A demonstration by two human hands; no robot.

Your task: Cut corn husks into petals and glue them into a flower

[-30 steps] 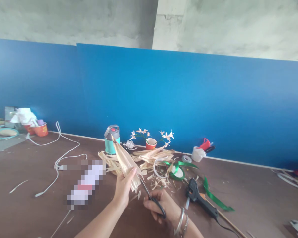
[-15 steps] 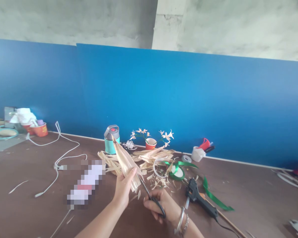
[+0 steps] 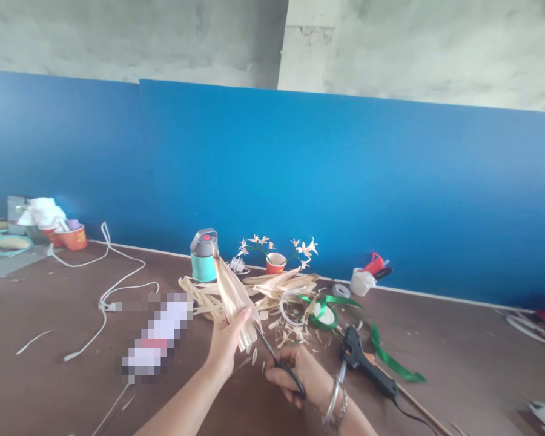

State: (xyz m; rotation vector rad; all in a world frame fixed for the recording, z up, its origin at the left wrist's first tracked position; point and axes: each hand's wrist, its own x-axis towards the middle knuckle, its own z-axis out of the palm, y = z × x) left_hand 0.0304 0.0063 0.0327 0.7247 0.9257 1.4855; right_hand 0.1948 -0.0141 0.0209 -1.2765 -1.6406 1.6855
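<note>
Left hand (image 3: 227,340) clamped on a long, pale-straw dried husk (image 3: 234,297), thumb laid across its front. Husk stands tilted, nearer the wearer than the teal cylindrical flask with grey handled lid (image 3: 204,266), its pointed tip overlapping the flask's right edge in view; whether they touch, cannot tell. Right hand (image 3: 300,376) closed round the handles of black-handled metal scissors (image 3: 278,362), to the right of the flask and closer in. Blade reaches the husk's lower right edge; how far the blades are parted, cannot tell.

Main risk, as judged: blade lies close to the left thumb. A slip of the husk, or a cut angled left, could nick skin. Husk looks thin and ribbed along its length; a twist of the blades would likely split it down the grain rather than cut clean.

Second risk: black pistol-shaped glue gun (image 3: 375,376), well right of the flask, beside the right wrist. Whether it is hot cannot be told; a wide elbow swing could knock it or drag its cord. Glossy green ribbon strip (image 3: 393,358), right of the flask beyond the gun, might get swept along. Pale husk shreds (image 3: 294,333), right of the flask and nearer, could hide a small cut piece.
</note>
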